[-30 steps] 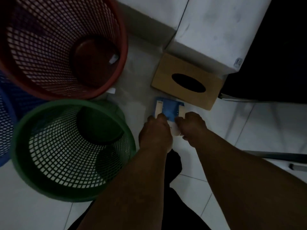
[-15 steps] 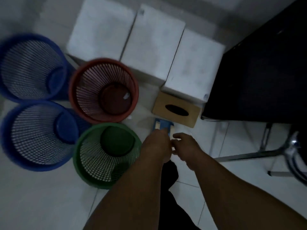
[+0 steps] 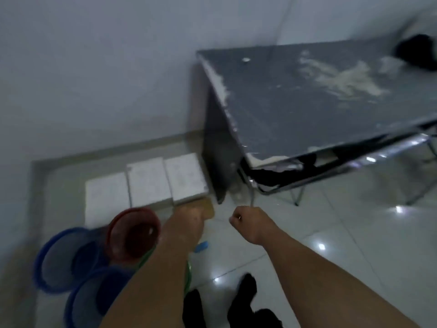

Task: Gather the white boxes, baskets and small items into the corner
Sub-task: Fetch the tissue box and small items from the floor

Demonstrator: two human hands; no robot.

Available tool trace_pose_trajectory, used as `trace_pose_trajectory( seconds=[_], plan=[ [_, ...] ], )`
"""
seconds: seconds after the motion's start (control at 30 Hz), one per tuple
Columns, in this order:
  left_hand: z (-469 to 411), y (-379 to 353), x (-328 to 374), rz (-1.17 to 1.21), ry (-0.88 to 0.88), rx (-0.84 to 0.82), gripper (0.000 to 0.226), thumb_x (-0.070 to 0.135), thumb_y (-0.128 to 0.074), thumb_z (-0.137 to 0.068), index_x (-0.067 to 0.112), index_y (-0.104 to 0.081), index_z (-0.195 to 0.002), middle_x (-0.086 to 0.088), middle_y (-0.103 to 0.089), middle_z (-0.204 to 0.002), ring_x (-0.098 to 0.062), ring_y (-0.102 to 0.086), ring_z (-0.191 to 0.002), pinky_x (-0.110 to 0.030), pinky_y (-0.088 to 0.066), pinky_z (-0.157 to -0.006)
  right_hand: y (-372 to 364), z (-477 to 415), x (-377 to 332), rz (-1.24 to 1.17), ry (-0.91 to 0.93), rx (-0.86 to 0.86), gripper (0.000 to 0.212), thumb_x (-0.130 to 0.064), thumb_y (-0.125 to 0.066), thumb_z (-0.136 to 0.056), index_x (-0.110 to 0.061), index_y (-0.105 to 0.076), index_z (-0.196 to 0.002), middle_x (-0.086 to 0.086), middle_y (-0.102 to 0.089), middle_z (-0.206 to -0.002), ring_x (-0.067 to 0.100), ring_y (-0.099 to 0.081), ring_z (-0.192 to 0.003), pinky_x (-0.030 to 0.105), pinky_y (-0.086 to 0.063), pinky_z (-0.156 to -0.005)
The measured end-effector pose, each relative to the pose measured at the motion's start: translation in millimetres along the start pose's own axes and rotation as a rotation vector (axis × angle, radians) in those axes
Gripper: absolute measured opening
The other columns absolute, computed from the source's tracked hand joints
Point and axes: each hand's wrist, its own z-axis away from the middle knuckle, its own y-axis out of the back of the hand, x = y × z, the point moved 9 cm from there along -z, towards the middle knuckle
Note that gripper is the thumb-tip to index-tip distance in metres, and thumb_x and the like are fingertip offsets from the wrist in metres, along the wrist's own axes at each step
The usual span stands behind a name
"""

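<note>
The single head-worn camera looked forward and down from standing height into the room's corner, forearms reaching out from the bottom edge, the floor (image 3: 307,245) well below and blurred.

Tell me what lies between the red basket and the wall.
The three white boxes in a row, and beyond them bare floor, in the head view; red basket stands nearer.

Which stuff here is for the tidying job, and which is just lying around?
For the job:
three white rectangular boxes
red mesh plastic basket
two blue mesh baskets
small blue flat item
brown cardboard tissue box

Just there:
grey dusty folding table
</note>
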Motion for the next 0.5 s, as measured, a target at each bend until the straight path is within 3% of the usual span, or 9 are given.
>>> trace_pose_trajectory(
  seconds=[0.03,0.1,0.27,0.5],
  plan=[
    [0.1,2.4,27.9,-0.025,-0.059,-0.005,0.017,0.023,-0.048,-0.094,0.021,-0.064,-0.1,-0.001,-0.065,-0.105,-0.025,-0.062,-0.095,-0.024,-0.044,-0.08,16.1,18.8,21.4,-0.013,-0.034,0.03,0.035,-0.045,-0.046,-0.095,-0.017,-0.063,-0.107,0.012,-0.066,-0.112,0.03,-0.06,-0.106,0.034,-0.049,-0.085],
    [-1.3,4.8,93.4,-0.056,-0.173,-0.022,0.016,0.023,-0.047,-0.09,0.023,-0.062,-0.094,-0.001,-0.067,-0.102,-0.026,-0.063,-0.091,-0.033,-0.052,-0.082,47.0,57.4,69.9,-0.054,-0.118,0.098,0.036,-0.045,-0.044,-0.096,-0.015,-0.062,-0.108,0.013,-0.065,-0.115,0.031,-0.058,-0.108,0.031,-0.046,-0.083],
    [27.4,-15.6,302.2,-0.188,-0.541,-0.032,0.015,0.02,-0.048,-0.094,0.016,-0.063,-0.097,-0.011,-0.066,-0.109,-0.031,-0.061,-0.102,-0.035,-0.048,-0.083,104.3,189.4,218.9,-0.131,-0.367,0.345,0.037,-0.046,-0.041,-0.098,-0.02,-0.061,-0.116,0.014,-0.061,-0.121,0.032,-0.058,-0.107,0.031,-0.045,-0.084],
    [180.0,-174.7,578.8,-0.227,-1.02,-0.177,0.016,0.034,-0.057,-0.092,0.019,-0.062,-0.096,-0.007,-0.064,-0.106,-0.027,-0.06,-0.096,-0.03,-0.048,-0.08,67.4,438.7,443.5,-0.176,-0.768,0.533,0.036,-0.042,-0.038,-0.099,-0.02,-0.06,-0.117,0.013,-0.062,-0.118,0.033,-0.06,-0.103,0.036,-0.047,-0.081]
  ],
)
